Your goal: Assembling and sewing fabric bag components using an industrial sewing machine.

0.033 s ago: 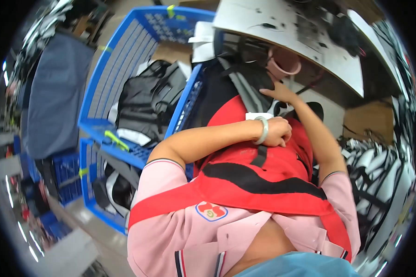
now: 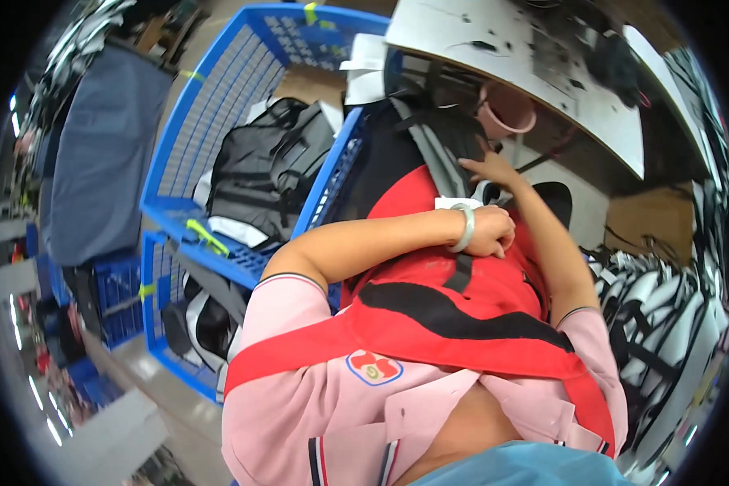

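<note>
My left hand, a pale bangle at its wrist, rests over the red apron on my lap. Its fingers are curled inward, and what they hold, if anything, is hidden. Just beyond it lie a small white piece and a looped grey strap. My right hand reaches farther forward, thumb and index finger spread apart. It is at the edge of dark fabric with a grey strap running along it; its other fingers are partly hidden.
To the left stands a blue plastic crate holding black and grey bags; a second blue crate is below. A white worktable with dark scraps is ahead, a pink bin beneath. White and black strap pieces are heaped at right.
The whole view has shifted slightly. Both hands stay in nearly the same places, with the right fingers a little differently spread.
</note>
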